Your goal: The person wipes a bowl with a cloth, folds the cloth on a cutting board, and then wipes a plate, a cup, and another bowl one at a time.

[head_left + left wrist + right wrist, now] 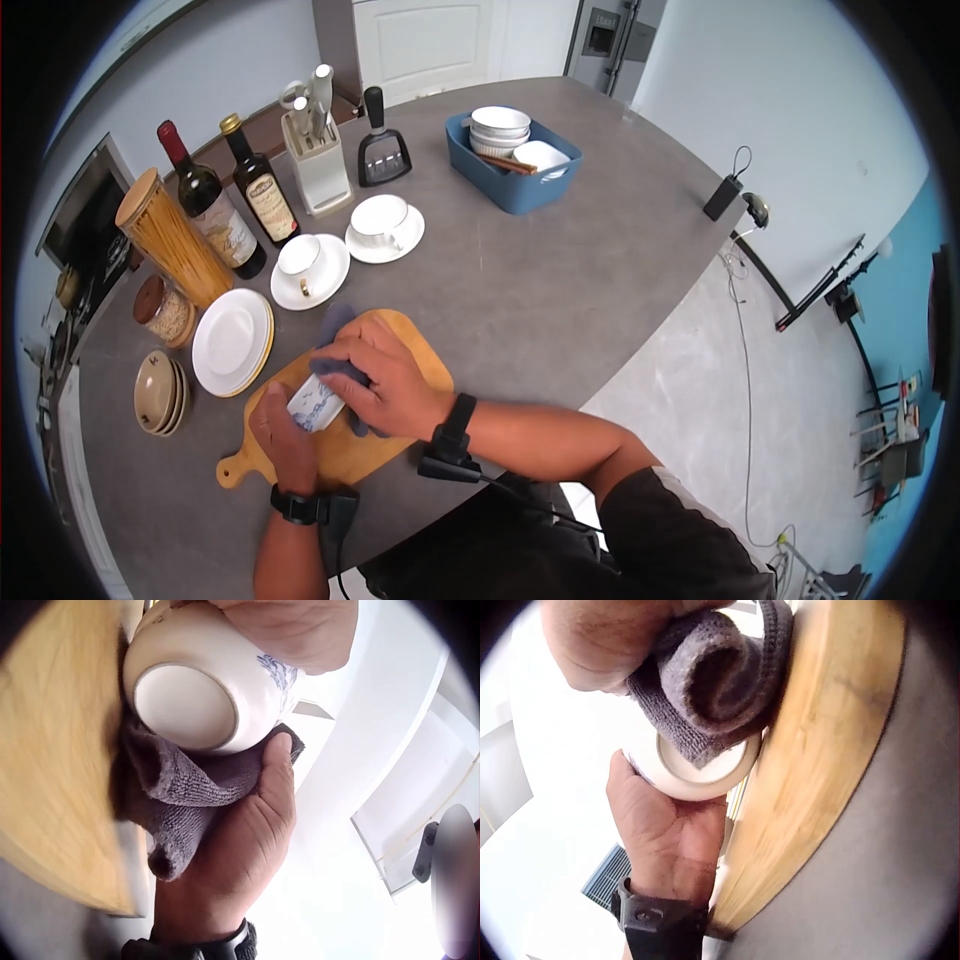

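Observation:
A round blue-and-white porcelain vessel [315, 404] is held over a wooden cutting board [352, 458]. My left hand [284, 438] grips it from the left, fingers curled about its side. Its pale round base shows in the left wrist view. My right hand [395, 380] pinches a bunched grey cloth [199, 780] against the vessel, with the thumb on top of the cloth. In the right wrist view, a fold of the cloth overlaps the base. The vessel's mouth is hidden.
Left of the board stand white plates [228, 345] and stacked brown bowls [155, 395]. Behind are white cups on saucers [310, 292], wine bottles [222, 215], a pasta jar [180, 245], a knife block [318, 170] and a black-handled tool [383, 160]. A blue basin [510, 188] holds white bowls.

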`<state>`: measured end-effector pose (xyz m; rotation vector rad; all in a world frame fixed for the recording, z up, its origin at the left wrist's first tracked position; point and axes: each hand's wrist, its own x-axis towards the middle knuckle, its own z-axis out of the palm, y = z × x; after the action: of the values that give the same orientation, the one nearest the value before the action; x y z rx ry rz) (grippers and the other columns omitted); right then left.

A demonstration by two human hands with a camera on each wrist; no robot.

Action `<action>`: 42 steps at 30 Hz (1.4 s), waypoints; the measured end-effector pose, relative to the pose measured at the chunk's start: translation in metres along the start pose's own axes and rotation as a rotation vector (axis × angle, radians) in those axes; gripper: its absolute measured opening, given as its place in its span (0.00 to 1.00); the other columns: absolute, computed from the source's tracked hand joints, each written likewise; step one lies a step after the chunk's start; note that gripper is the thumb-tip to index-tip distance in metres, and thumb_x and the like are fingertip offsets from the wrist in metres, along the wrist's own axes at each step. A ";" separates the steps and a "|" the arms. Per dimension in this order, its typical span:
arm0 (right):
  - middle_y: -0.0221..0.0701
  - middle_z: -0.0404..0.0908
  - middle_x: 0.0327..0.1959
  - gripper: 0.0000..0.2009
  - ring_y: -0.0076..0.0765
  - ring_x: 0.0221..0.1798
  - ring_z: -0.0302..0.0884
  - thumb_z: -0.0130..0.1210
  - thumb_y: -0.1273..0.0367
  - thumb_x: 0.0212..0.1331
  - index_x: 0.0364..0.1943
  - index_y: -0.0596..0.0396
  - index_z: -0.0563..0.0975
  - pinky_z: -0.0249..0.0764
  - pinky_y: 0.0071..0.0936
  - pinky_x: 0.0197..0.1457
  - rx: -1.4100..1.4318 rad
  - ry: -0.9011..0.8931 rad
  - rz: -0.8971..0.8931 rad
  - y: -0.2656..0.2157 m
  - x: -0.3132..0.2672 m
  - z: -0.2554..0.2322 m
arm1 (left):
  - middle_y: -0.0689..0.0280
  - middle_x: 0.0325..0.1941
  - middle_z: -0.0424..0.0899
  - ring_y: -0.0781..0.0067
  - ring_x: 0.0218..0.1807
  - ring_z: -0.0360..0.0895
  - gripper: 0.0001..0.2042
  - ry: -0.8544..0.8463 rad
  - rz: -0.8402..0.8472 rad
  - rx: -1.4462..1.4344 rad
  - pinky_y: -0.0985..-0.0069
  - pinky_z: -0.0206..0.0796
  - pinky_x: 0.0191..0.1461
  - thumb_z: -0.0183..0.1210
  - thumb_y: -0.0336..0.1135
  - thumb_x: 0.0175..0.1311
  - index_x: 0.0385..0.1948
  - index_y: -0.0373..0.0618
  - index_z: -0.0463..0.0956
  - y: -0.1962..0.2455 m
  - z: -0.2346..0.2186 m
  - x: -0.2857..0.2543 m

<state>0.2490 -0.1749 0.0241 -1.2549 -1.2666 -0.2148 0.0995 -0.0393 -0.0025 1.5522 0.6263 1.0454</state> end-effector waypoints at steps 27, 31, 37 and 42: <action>0.32 0.81 0.42 0.22 0.45 0.45 0.75 0.73 0.78 0.43 0.49 0.51 0.89 0.72 0.41 0.51 -0.185 -0.162 -0.296 -0.019 -0.003 0.027 | 0.56 0.18 0.66 0.70 0.22 0.58 0.22 -0.025 0.208 0.062 0.62 0.55 0.28 0.54 0.38 0.85 0.25 0.34 0.70 0.016 -0.005 -0.002; 0.31 0.80 0.41 0.23 0.44 0.44 0.74 0.73 0.78 0.43 0.49 0.51 0.89 0.71 0.41 0.49 -0.186 -0.163 -0.306 -0.015 -0.005 0.027 | 0.57 0.18 0.67 0.70 0.23 0.60 0.22 0.007 0.252 0.116 0.62 0.56 0.28 0.53 0.39 0.85 0.25 0.34 0.70 0.012 -0.005 -0.003; 0.30 0.80 0.42 0.22 0.45 0.46 0.76 0.72 0.75 0.45 0.49 0.50 0.89 0.73 0.43 0.50 -0.255 -0.226 -0.424 -0.025 -0.002 0.024 | 0.60 0.19 0.70 0.72 0.24 0.61 0.23 -0.025 0.231 0.036 0.63 0.58 0.30 0.53 0.40 0.85 0.26 0.34 0.72 0.014 -0.004 -0.003; 0.34 0.82 0.42 0.17 0.47 0.46 0.78 0.71 0.76 0.51 0.48 0.51 0.89 0.76 0.41 0.51 -0.197 -0.163 -0.357 -0.011 -0.001 0.022 | 0.61 0.19 0.68 0.77 0.26 0.61 0.24 0.027 0.176 0.022 0.63 0.59 0.30 0.53 0.42 0.85 0.26 0.33 0.71 0.013 0.000 -0.002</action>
<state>0.2278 -0.1624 0.0257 -1.2224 -1.6400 -0.5121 0.0961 -0.0446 0.0096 1.6374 0.5280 1.1955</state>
